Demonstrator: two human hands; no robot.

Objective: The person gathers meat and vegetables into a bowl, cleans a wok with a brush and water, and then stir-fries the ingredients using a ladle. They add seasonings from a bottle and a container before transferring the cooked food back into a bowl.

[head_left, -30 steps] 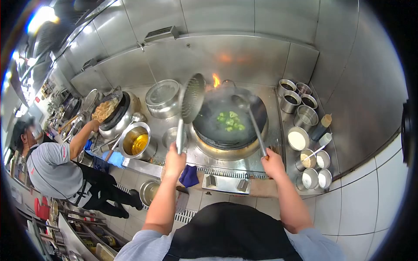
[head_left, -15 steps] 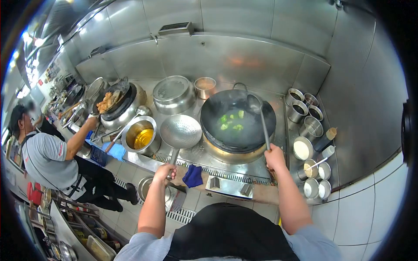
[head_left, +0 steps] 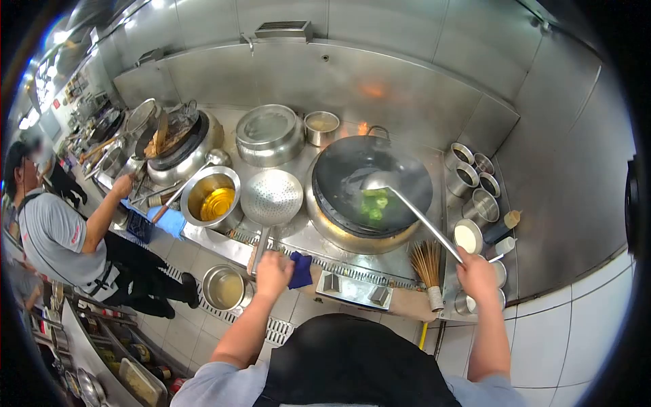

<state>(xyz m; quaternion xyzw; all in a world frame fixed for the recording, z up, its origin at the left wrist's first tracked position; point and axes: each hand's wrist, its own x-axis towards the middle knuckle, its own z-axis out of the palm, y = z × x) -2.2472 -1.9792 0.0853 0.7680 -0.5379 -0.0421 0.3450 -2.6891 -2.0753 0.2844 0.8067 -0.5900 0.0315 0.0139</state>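
Observation:
My right hand (head_left: 477, 275) is closed around the handle of a long steel ladle (head_left: 427, 220). The ladle's bowl is low in a dark, steaming wok (head_left: 339, 163), touching green vegetable pieces (head_left: 373, 209). Loosely curled, my left hand (head_left: 274, 273) is beside the handle of a perforated strainer (head_left: 272, 197), with its fingers a little apart and nothing visible in them. The strainer lies on the steel counter, left of the wok. A dark blue cloth (head_left: 300, 270) touches or nearly touches my left fingers.
A pot of yellow oil (head_left: 211, 197) stands left of the strainer. Seasoning containers (head_left: 468, 236) line the right side, near a bamboo brush (head_left: 426, 266). Behind are a lidded pot (head_left: 269, 134) and a small pot (head_left: 321, 127). At left, a co-worker (head_left: 61, 227) works at another wok (head_left: 178, 139).
The ladle has swung from the wok's far rim down to the vegetables, and my right hand moved right and nearer. My left hand has let go of the strainer handle. The view shifted slightly.

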